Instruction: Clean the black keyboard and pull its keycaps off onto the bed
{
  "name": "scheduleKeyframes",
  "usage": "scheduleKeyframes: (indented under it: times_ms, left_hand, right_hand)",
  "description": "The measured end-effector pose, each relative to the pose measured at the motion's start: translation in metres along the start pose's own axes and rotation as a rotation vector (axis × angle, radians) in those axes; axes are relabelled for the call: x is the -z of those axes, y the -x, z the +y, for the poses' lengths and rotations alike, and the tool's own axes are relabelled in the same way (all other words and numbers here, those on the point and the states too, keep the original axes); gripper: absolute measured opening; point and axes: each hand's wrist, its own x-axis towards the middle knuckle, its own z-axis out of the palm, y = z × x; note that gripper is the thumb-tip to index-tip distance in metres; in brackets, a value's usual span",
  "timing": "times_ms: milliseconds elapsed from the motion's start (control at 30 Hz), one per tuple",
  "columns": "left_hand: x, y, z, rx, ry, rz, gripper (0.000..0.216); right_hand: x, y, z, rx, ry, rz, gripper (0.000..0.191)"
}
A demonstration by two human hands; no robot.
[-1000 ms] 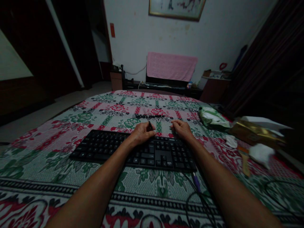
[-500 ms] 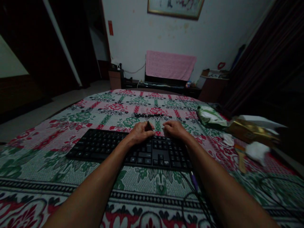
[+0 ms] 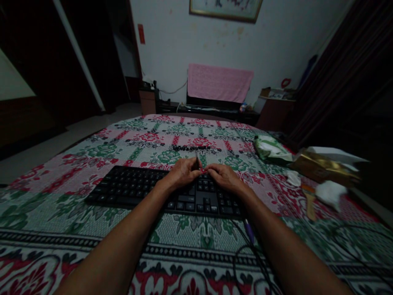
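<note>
A black keyboard (image 3: 129,184) lies across the patterned tablecloth (image 3: 76,223), under both forearms. Over its back edge, right of the middle, my left hand (image 3: 182,172) is closed around a slim dark stick-like piece (image 3: 197,163), whose exact kind I cannot make out. My right hand (image 3: 226,177) faces it above the number pad, fingertips pinched together and close to the left thumb. Whatever lies between those right fingertips is too small to name. Behind the hands a row of small black pieces (image 3: 192,148), looking like keycaps, rests on the cloth.
To the right are a green-white tissue pack (image 3: 272,149), a gold box (image 3: 325,168), crumpled white tissue (image 3: 331,194) and a flat brush (image 3: 310,203). Dark cable (image 3: 254,256) and a purple pen-like item (image 3: 249,231) lie by my right forearm.
My right hand has moved left and slightly toward me, so its fingertips now meet near my left thumb. The dark piece in my left hand stands more upright.
</note>
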Motion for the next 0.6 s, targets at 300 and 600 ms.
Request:
scheduleKeyframes:
  times_ms: [300, 600]
  left_hand:
    - [-0.003, 0.001, 0.006, -0.049, -0.131, 0.004, 0.015]
    - [-0.008, -0.004, -0.005, 0.079, 0.016, 0.078, 0.017]
  right_hand:
    - [-0.001, 0.0, -0.002, -0.006, 0.039, 0.009, 0.028]
    - [-0.004, -0.002, 0.005, 0.019, -0.05, 0.008, 0.028]
